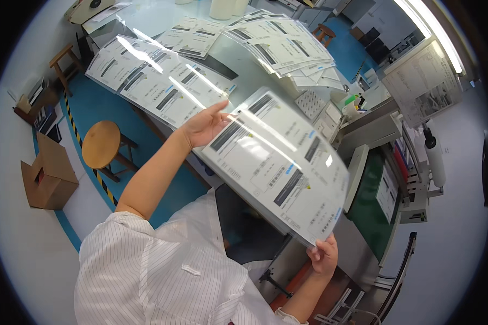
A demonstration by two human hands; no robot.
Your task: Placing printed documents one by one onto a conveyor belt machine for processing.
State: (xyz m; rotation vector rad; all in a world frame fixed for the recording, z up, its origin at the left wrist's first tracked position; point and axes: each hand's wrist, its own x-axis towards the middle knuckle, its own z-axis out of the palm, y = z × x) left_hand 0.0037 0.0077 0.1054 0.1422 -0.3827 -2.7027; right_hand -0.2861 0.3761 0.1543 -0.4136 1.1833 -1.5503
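I hold a glossy printed sheet (287, 169) tilted over the table edge, its white face covered with label-like blocks and dark bars. My left hand (205, 125) grips its upper left side, thumb raised and the other fingertips partly hidden at the edge. At the near lower corner, my right hand (324, 255) pinches the sheet with curled fingers. Beyond my left hand, similar printed sheets (156, 81) lie on the table, with light streaks across them. Farther right on the table is a fanned, uneven pile of printed sheets (284, 46).
To the right stands a machine with a green conveyor belt (370, 208) carrying another printed sheet (386, 194). A round wooden stool (102, 144) and an open cardboard box (50, 176) are on the left. A notice board (424, 84) hangs above the machine.
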